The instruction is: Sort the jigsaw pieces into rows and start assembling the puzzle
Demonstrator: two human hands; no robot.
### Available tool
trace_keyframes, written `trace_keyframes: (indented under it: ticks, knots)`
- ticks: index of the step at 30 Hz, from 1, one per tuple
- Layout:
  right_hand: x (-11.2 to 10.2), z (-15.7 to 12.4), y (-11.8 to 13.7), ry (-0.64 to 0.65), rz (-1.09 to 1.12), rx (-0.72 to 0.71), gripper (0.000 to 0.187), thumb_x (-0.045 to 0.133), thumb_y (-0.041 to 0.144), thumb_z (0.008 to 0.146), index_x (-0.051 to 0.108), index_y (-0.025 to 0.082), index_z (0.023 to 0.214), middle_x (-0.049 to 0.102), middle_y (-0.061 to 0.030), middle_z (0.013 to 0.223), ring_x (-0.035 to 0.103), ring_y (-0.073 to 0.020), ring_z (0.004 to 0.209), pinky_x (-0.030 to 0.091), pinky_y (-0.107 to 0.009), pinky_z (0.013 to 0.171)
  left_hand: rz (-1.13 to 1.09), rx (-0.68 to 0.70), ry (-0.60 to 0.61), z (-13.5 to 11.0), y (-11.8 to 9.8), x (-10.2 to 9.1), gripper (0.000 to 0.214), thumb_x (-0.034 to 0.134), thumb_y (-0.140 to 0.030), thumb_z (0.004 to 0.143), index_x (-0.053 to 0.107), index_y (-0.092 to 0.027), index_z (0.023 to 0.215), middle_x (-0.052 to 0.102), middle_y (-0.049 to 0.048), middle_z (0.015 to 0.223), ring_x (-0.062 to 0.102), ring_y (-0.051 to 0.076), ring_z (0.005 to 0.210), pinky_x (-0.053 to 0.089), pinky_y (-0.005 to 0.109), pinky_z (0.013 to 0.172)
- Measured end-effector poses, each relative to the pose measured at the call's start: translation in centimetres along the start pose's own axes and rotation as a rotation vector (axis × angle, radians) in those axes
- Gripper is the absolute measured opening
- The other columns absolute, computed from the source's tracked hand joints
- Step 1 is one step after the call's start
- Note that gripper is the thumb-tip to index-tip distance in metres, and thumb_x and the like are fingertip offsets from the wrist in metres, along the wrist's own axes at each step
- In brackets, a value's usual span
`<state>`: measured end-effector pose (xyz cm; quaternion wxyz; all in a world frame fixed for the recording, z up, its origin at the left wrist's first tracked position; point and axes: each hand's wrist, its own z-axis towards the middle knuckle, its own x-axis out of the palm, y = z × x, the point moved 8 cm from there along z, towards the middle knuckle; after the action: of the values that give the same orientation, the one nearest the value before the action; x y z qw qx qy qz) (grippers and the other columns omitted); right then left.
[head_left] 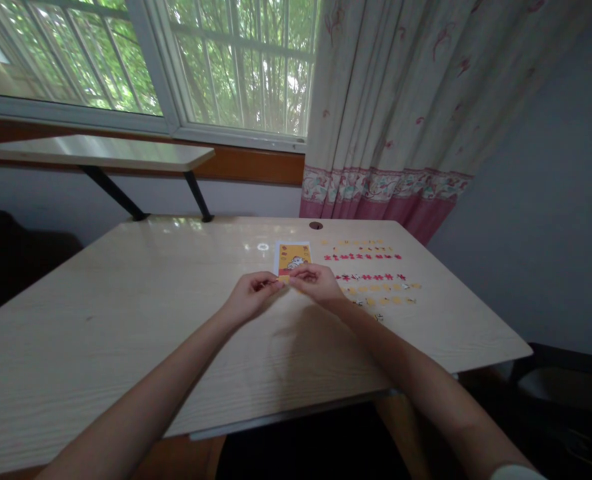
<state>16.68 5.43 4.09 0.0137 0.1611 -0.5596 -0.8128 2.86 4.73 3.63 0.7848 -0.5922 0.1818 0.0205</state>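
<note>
My left hand and my right hand meet at the middle of a light wooden table. Both have their fingers pinched together over a small yellow puzzle piece between them. Just behind the fingertips lies a small picture card, yellow and red with a white border. To the right of my right hand, several rows of loose red and yellow puzzle pieces are laid out on the tabletop.
A round cable hole sits near the table's far edge. A narrow shelf on black brackets runs under the window behind. A patterned curtain hangs at the right. The table's right edge drops off near a dark seat.
</note>
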Motion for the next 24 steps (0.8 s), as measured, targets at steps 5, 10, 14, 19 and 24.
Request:
trace_keyframes:
  ticks: [5, 10, 14, 19, 24]
  knots:
    - [-0.2, -1.0, 3.2, -0.028, -0.436, -0.288, 0.021, 0.06, 0.034, 0.078, 0.065, 0.021, 0.093, 0.067, -0.0051, 0.086, 0.06, -0.0154, 0.081, 0.047, -0.031, 0.076, -0.068, -0.031, 0.002, 0.0, 0.2, -0.2, 0.027, 0.062, -0.041, 0.068, 0.065, -0.015, 0.065, 0.062, 0.0022, 0.061, 0.052, 0.013, 0.057, 0.041, 0.025, 0.054]
    - [0.1, -1.5, 4.3, -0.009, -0.655, -0.452, 0.02, 0.054, 0.032, 0.083, 0.064, 0.02, 0.095, 0.067, -0.0059, 0.085, 0.058, -0.0168, 0.083, 0.044, -0.032, 0.078, -0.091, -0.049, 0.038, -0.1, 0.1, 0.4, 0.027, 0.064, -0.042, 0.066, 0.065, -0.015, 0.066, 0.065, 0.0021, 0.065, 0.053, 0.013, 0.059, 0.042, 0.025, 0.056]
    - [-1.2, -1.7, 5.0, -0.056, -0.693, -0.541, 0.017, 0.053, 0.031, 0.082, 0.063, 0.019, 0.091, 0.067, -0.0066, 0.085, 0.058, -0.0175, 0.082, 0.042, -0.034, 0.08, -0.069, -0.028, 0.063, 0.1, 0.2, 0.4, 0.029, 0.064, -0.043, 0.068, 0.067, -0.015, 0.077, 0.068, 0.0042, 0.072, 0.057, 0.014, 0.063, 0.044, 0.027, 0.061]
    - [-3.6, -1.6, 5.4, -0.138, -0.704, -0.564, 0.014, 0.054, 0.029, 0.081, 0.062, 0.02, 0.089, 0.067, -0.0065, 0.085, 0.057, -0.0179, 0.079, 0.041, -0.036, 0.079, 0.419, 0.079, -0.08, 0.6, 0.1, -3.3, 0.027, 0.054, -0.039, 0.078, 0.067, -0.015, 0.083, 0.066, 0.0065, 0.077, 0.056, 0.018, 0.069, 0.043, 0.031, 0.064]
    - [-4.4, -1.4, 5.2, -0.116, -0.714, -0.54, 0.015, 0.054, 0.029, 0.082, 0.062, 0.02, 0.091, 0.066, -0.0059, 0.087, 0.057, -0.0178, 0.082, 0.041, -0.036, 0.08, 0.856, 0.26, -0.092, 0.7, -1.1, -5.4, 0.024, 0.051, -0.034, 0.08, 0.067, -0.016, 0.084, 0.064, 0.0091, 0.087, 0.053, 0.023, 0.085, 0.039, 0.036, 0.079]
